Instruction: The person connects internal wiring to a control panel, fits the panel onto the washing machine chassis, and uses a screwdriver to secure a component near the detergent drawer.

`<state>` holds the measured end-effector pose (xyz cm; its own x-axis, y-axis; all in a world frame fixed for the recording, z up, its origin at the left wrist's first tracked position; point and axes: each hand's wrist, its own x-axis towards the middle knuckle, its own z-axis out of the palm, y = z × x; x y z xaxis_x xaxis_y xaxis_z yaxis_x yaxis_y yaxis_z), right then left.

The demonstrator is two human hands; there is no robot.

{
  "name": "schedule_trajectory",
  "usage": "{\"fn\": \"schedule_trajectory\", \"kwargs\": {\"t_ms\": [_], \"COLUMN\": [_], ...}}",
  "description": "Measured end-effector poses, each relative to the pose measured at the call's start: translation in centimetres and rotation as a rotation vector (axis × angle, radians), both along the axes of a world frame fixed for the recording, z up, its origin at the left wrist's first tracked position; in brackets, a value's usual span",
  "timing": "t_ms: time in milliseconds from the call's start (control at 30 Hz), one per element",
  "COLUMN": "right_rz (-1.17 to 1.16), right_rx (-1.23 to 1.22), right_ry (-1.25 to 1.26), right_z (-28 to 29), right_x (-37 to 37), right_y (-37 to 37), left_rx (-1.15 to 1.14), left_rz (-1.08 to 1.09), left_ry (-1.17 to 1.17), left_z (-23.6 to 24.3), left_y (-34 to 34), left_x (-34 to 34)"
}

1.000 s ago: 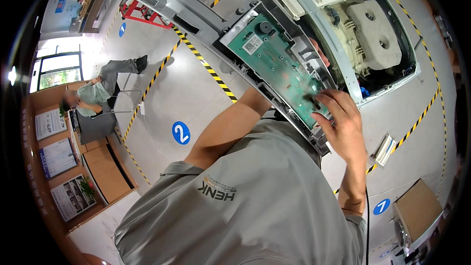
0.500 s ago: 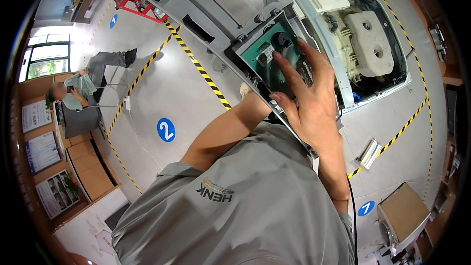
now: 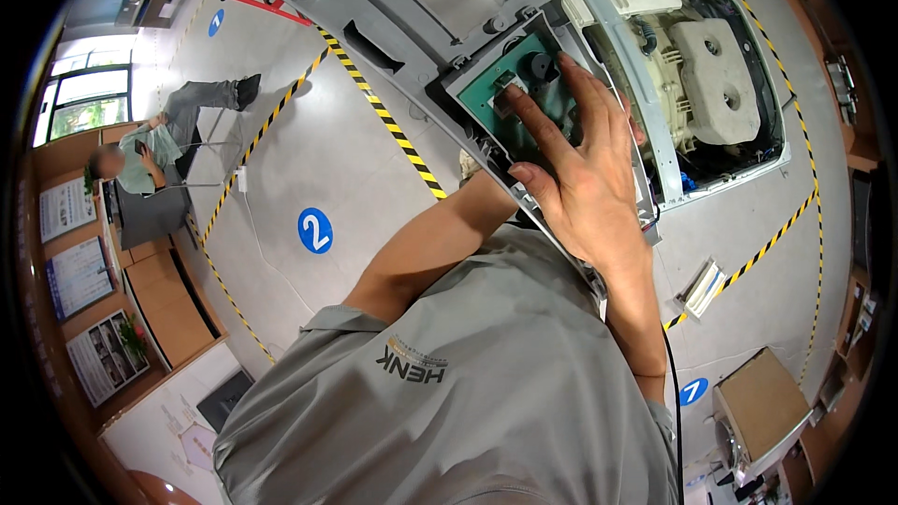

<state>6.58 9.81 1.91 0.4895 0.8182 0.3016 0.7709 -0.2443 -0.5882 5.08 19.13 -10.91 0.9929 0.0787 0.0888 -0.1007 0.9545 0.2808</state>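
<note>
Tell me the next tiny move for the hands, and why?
Perhaps press lightly on the green board with the right hand: its fingers spread over the board, which lies in the panel, while the left hand, mostly hidden, reaches underneath, seemingly steadying it.

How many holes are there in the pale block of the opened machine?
2: an upper hole and a lower hole, slightly right, in the pale block; its underside is hidden.

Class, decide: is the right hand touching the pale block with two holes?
Apart: the head view shows the right hand over the green circuit board, with a grey rail between hand and the pale block.
</note>
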Motion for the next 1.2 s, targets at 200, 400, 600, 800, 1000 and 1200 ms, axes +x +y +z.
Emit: {"fn": "schedule_trajectory", "kwargs": {"t_ms": [200,400,600,800,1000,1200], "right_rz": [-0.009,0.009,-0.016,-0.017,-0.04,-0.063], "right_rx": [-0.036,-0.065,-0.097,-0.079,-0.073,-0.04], "right_ry": [0.076,0.081,0.095,0.16,0.162,0.147], "right_z": [-1.4,-1.6,-2.4,-3.6,-4.3,-4.6], "right_x": [-0.3,-1.3,-2.7,-3.9,-4.5,-4.6], "right_y": [-0.9,-2.9,-4.4,-6.1,-7.3,-8.1], "left_rx": [-0.047,-0.087,-0.25,-0.227,-0.216,-0.208], "left_rz": [0.021,0.061,-0.107,-0.101,-0.121,-0.132], "left_ry": [0.043,0.115,0.024,0.12,0.103,0.137], "left_z": [-1.4,-2.3,-2.2,-2.2,-1.7,-1.8], "left_y": [-1.0,-1.3,-0.1,0.2,0.7,0.8], "left_x": [0.3,0.2,1.3,1.0,1.3,0.5]}}
